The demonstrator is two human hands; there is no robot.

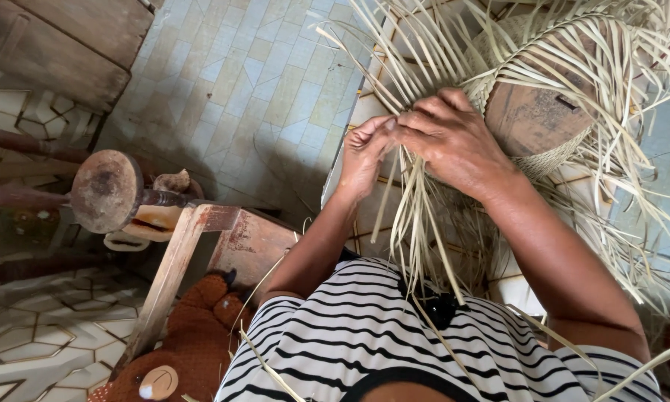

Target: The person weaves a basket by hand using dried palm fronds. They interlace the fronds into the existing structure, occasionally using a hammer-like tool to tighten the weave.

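Both hands (417, 145) pinching straw strands (417, 223), hat (543, 112) beyond

Pale straw strands (417, 216) are pinched between the left hand (364, 152) and right hand (454, 141), beside a half-woven hat (551, 152) set on a wooden block (532, 119).

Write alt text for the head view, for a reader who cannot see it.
Two hands, left hand and right hand, pinch pale straw strips while weaving a straw hat over a wooden block. A brown plush bear lies by the tiled floor.
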